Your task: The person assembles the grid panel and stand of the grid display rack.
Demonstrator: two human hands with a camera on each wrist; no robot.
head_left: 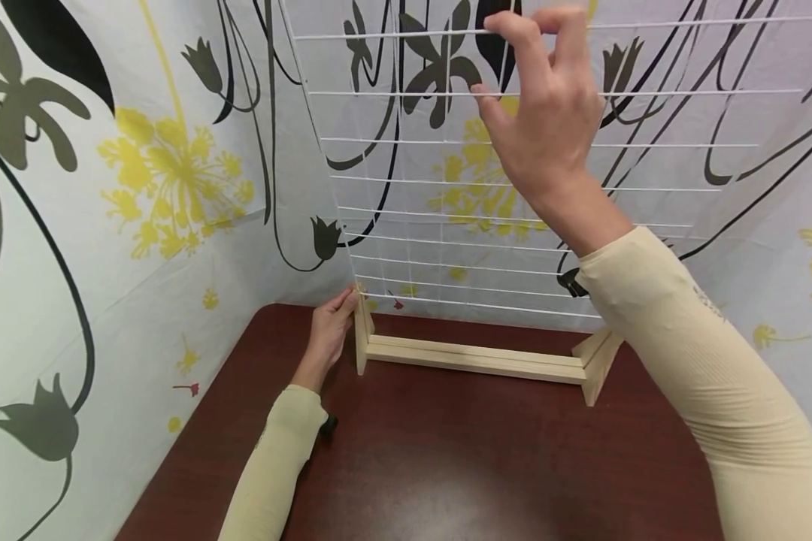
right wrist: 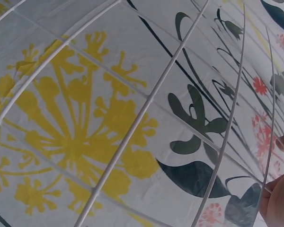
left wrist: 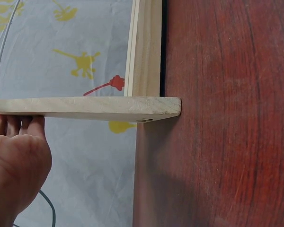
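A white wire grid panel (head_left: 413, 34) rises from a pale wooden stand (head_left: 474, 360) at the back of the table. My left hand (head_left: 330, 324) holds the upper part of the stand's left end piece (head_left: 362, 342). In the left wrist view, its fingers lie against the face of that board (left wrist: 85, 107); the thumb is hidden there. Higher up, my right hand (head_left: 555, 113) grips the grid, fingertips bent over one wire and thumb at the wire below. Only part of the right hand (right wrist: 279, 198) shows at the right wrist view's edge, beside the wires.
The stand sits on a dark red-brown wooden table (head_left: 487, 458). Behind and to the left are light walls (head_left: 128, 315) with a printed pattern of yellow, grey and black flowers, close to the grid. Small black items show beside both sleeves.
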